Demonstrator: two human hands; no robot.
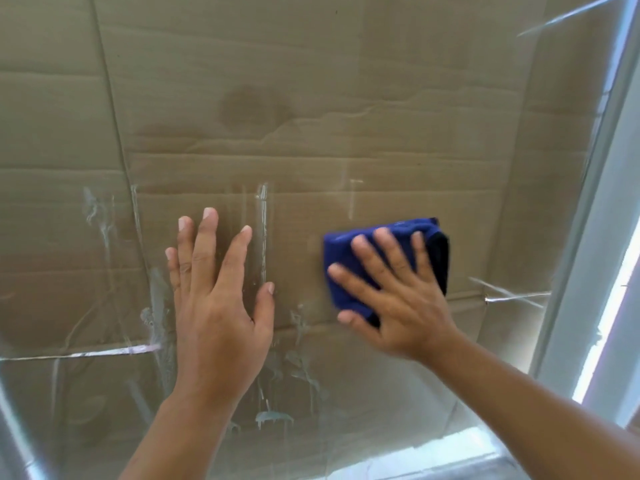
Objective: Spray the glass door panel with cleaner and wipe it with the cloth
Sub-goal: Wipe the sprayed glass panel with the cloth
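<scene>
Up against the glass door panel (346,81), the right hand (398,299) presses a folded blue cloth (349,251) flat, fingers spread. Just left, the left hand (218,299) lies open-palmed, fingers apart. Bare glass stretches above both; the white frame (595,237) stands near the cloth's right.

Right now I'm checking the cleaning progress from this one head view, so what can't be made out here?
- Spray cleaner: not in the head view; out of frame.
- Glass panel extent: cut off by every frame edge.
- Blue cloth under the right hand: partly covered by fingers, motion-blurred.
- Glass under the flat left hand: hidden by the palm.
- Behind the glass: only cardboard shows.
</scene>
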